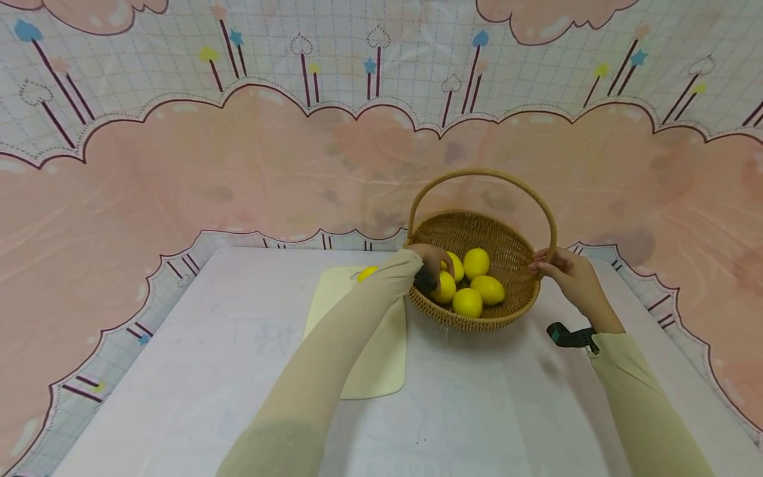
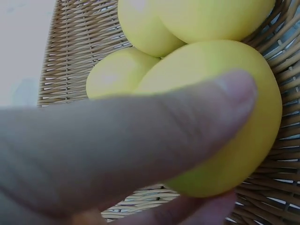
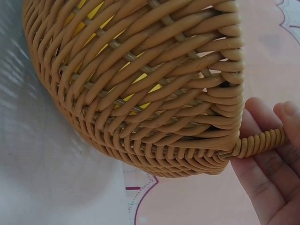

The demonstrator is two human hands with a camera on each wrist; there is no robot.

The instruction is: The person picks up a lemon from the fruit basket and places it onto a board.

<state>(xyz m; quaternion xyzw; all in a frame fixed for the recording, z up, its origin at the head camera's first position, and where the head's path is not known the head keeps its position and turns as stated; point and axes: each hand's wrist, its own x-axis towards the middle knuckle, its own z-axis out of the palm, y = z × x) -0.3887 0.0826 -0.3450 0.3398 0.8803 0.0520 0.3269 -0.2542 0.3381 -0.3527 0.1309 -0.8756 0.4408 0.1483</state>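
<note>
A wicker basket (image 1: 465, 228) with an arched handle (image 1: 485, 172) tilts so that its opening faces me. Several yellow lemons (image 1: 487, 290) lie together inside it. My left hand (image 1: 432, 255) reaches over the left rim and grips a lemon (image 2: 265, 117); in the left wrist view the thumb lies across its top and fingertips show beneath. On the right side, my right hand (image 1: 572, 278) holds the basket where the handle meets the rim, with fingers and thumb around the wrapped handle base (image 3: 258, 143).
A cream cutting board (image 1: 378, 364) lies on the white-covered table (image 1: 197, 351), left of the basket and partly under my left forearm. Another yellow fruit (image 1: 366, 272) shows at the board's far end, mostly hidden by the sleeve. A patterned pink cloth (image 1: 286, 172) hangs behind.
</note>
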